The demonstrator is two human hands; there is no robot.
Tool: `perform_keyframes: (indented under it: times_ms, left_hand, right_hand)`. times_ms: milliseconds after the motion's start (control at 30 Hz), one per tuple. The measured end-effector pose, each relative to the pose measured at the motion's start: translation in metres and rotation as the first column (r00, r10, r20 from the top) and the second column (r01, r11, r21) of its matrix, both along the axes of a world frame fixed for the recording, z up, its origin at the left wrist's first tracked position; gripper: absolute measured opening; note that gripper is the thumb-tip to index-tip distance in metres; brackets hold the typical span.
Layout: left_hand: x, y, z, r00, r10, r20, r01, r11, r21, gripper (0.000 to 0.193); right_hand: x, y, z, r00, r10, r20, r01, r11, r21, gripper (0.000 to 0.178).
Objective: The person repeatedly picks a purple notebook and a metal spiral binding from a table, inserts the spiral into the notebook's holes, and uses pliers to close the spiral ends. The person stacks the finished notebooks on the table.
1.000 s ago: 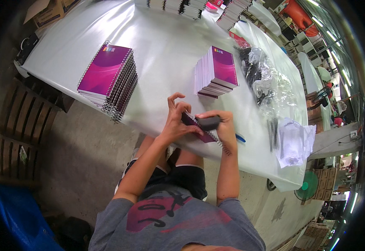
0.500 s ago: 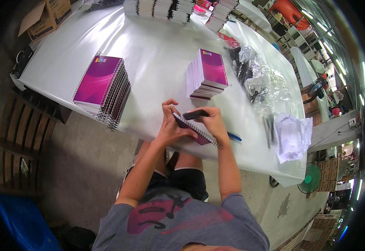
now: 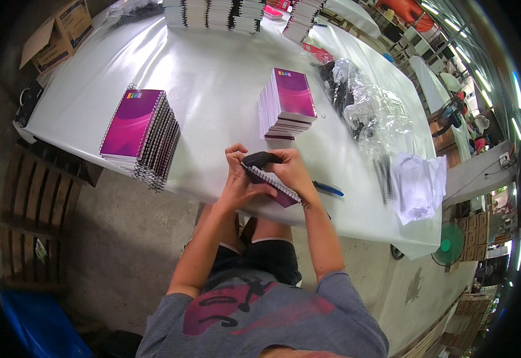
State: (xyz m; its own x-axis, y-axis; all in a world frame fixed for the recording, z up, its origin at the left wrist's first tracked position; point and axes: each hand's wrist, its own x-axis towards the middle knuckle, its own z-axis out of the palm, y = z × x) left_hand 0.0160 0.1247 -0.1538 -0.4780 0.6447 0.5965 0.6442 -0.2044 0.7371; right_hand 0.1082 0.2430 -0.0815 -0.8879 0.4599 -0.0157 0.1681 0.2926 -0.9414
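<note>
A small purple notebook (image 3: pixel 285 198) with a wire spiral along its edge is tilted up near the table's front edge. My left hand (image 3: pixel 236 182) grips it from the left, thumb across the cover and fingers raised at the far end. In my right hand (image 3: pixel 291 170) is a black handheld object (image 3: pixel 261 159), pressed against the far end of the spiral; its exact kind cannot be made out. Just right of my right wrist lies a blue-handled tool (image 3: pixel 328 189). Beyond my hands stands a stack of purple-covered books (image 3: pixel 295 94), no spiral showing on its visible edges.
Spiral-bound purple notebooks (image 3: pixel 131 126) are piled at the left. More wire-bound stacks (image 3: pixel 216 14) stand along the far side. At the right lie crumpled clear plastic (image 3: pixel 372 113), loose wire spirals (image 3: pixel 383 178) and crumpled white paper (image 3: pixel 418 186). An opened cardboard box (image 3: pixel 57 39) sits far left.
My right hand has slid the black object along the spiral toward its far end, close to my left fingers. The whole view has shifted slightly.
</note>
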Motion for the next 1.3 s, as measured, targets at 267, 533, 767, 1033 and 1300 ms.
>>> perform_keyframes:
  times_ms: [267, 533, 767, 1033, 1300]
  left_hand:
    - [0.006, -0.011, 0.004, 0.686, -0.191, 0.702, 0.043, 0.974, 0.223, 0.030]
    - [0.016, -0.032, 0.026, 0.860, 0.099, 0.500, -0.239, 0.945, 0.224, 0.048]
    - [0.025, -0.042, 0.059, 0.928, 0.190, 0.320, -0.284, 0.917, 0.281, 0.058]
    - [0.023, -0.056, 0.075, 0.945, 0.268, 0.189, -0.319, 0.886, 0.336, 0.038]
    - [0.022, -0.067, 0.086, 0.941, 0.305, 0.146, -0.337, 0.881, 0.332, 0.036]
  right_hand:
    - [0.089, 0.074, -0.004, 0.752, -0.611, -0.248, 0.640, 0.585, 0.499, 0.031]
    - [0.145, 0.044, -0.018, 0.819, -0.571, -0.054, 0.357, 0.435, 0.827, 0.055]
    - [0.130, -0.012, -0.052, 0.807, -0.589, 0.031, 0.191, 0.311, 0.931, 0.044]
    - [0.080, -0.096, 0.067, 0.968, -0.184, -0.173, 0.249, 0.814, 0.524, 0.035]
    - [0.062, -0.107, 0.076, 0.975, -0.091, -0.202, 0.206, 0.706, 0.677, 0.038]
